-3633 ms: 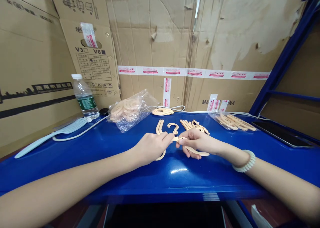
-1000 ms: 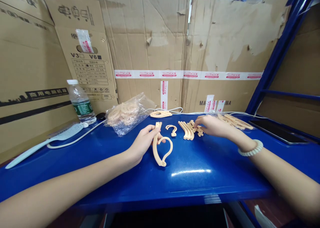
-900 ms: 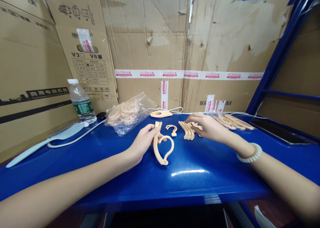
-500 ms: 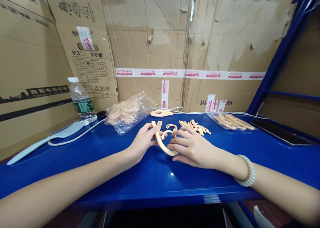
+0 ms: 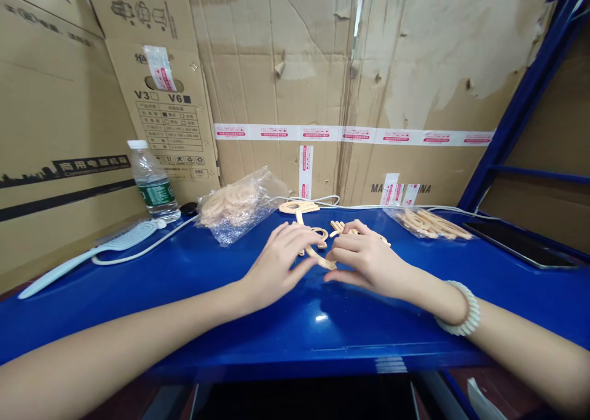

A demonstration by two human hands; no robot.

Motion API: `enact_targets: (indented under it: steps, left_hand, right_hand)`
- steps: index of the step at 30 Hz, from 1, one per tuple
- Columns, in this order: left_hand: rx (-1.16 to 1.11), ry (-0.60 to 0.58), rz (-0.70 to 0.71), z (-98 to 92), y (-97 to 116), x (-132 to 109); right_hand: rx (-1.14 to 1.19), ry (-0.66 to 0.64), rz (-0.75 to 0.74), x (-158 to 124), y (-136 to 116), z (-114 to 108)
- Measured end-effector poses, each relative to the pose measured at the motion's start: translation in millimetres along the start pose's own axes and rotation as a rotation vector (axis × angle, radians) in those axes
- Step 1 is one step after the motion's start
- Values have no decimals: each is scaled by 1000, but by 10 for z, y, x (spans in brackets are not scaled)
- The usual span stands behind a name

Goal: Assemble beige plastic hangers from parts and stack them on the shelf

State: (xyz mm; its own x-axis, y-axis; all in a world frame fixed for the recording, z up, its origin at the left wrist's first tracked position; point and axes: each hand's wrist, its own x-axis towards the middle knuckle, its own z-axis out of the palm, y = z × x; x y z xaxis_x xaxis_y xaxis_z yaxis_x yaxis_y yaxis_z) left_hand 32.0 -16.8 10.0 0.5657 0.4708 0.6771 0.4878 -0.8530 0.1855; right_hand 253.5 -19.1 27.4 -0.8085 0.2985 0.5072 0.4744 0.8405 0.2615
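Pinching a curved wooden hanger arm [image 5: 321, 261] between fingers and thumb of the left hand [image 5: 275, 263], over the tabletop [image 5: 258, 343]. Curling the right hand [image 5: 369, 263] about the arm's near end, being unable to tell whether actually gripping it. Facing a wooden hanger hook [image 5: 322, 245] just behind the arm, with wooden strips [image 5: 337, 225] behind the arm to the right. Having, left of the arm, a clear plastic bag of wooden pieces [image 5: 270, 184], then a water bottle [image 5: 157, 192] and a pale blue hairbrush [image 5: 126, 238]; having, right of it, a second plastic bag [image 5: 395, 214] and a dark-screened tablet [image 5: 519, 245].
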Motion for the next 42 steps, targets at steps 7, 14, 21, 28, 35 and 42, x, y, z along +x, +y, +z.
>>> enact_targets:
  steps: [7,14,21,28,35,42]
  left_hand:
    - [204,-166,140,24,35,-40]
    - [211,-207,188,18,36,-42]
    - [195,-145,254,2,45,-31]
    - [90,-234,314,-123,-50,53]
    - [271,-361,126,-214,-351,124]
    - [296,-401,2,-222,-505,106]
  right_hand:
    - [-5,45,-10,19,-66,37]
    - [104,91,11,30,-91,10]
    - [474,32,200,36,-105,21]
    - [553,157,454,-1,158,105]
    - [324,13,310,-56,394,266]
    - [228,-42,301,-1,372,321]
